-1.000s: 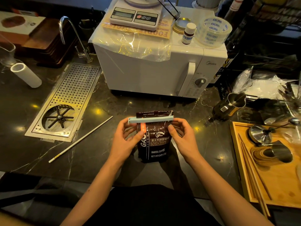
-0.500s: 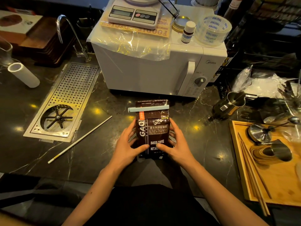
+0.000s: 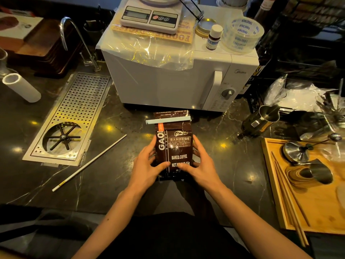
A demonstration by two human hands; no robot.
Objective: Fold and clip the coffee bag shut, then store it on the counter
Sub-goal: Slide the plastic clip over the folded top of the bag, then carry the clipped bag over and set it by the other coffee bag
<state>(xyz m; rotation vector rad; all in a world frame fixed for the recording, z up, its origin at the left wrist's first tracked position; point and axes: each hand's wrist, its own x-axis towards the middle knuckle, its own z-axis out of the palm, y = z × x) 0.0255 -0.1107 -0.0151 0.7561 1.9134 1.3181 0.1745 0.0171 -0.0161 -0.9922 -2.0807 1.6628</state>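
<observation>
A dark brown coffee bag point(image 3: 174, 146) stands upright on the black marble counter point(image 3: 112, 184), just in front of the microwave. A pale blue clip point(image 3: 168, 120) runs across its folded top, with a strip of bag sticking up behind it. My left hand point(image 3: 147, 165) grips the bag's lower left side, thumb across the front. My right hand point(image 3: 199, 163) holds the lower right side the same way. Both thumbs nearly meet over the printed weight line.
A white microwave point(image 3: 168, 81) stands close behind the bag, with a scale point(image 3: 151, 15) and tape roll point(image 3: 242, 34) on top. A steel drip tray point(image 3: 69, 118) and thin white stick point(image 3: 89, 162) lie left. A metal pitcher point(image 3: 261, 120) and wooden tray point(image 3: 306, 212) sit right.
Both hands slid down from the clip at the bag's top to its lower sides. The bag, clip in place, has moved a little farther from me toward the microwave.
</observation>
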